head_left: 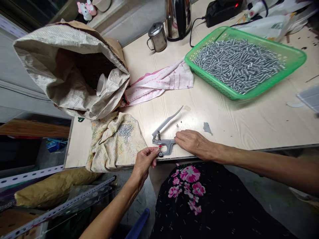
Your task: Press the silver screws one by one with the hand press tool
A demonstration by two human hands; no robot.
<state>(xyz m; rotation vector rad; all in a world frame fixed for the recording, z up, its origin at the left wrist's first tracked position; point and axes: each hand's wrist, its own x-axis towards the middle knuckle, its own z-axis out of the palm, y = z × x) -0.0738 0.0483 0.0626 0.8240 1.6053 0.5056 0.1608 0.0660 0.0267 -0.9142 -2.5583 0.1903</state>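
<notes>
A grey metal hand press (164, 136) lies at the front edge of the pale wooden table (224, 113), its long lever raised toward the back right. My right hand (193, 143) rests on the press's lower handle, fingers curled over it. My left hand (146, 159) pinches something small at the press's jaw, beside a red dot; I cannot make out what it holds. Just left of it, a crumpled yellowish cloth (114, 142) carries a small heap of silvery metal pieces (125, 130).
A green plastic basket (296, 58) full of silvery metal pieces stands at the back right. A large open woven sack (67, 69) with a white cup inside sits at the left. A pink-striped towel (159, 83), a small metal mug (157, 37) and a kettle (178, 18) lie behind.
</notes>
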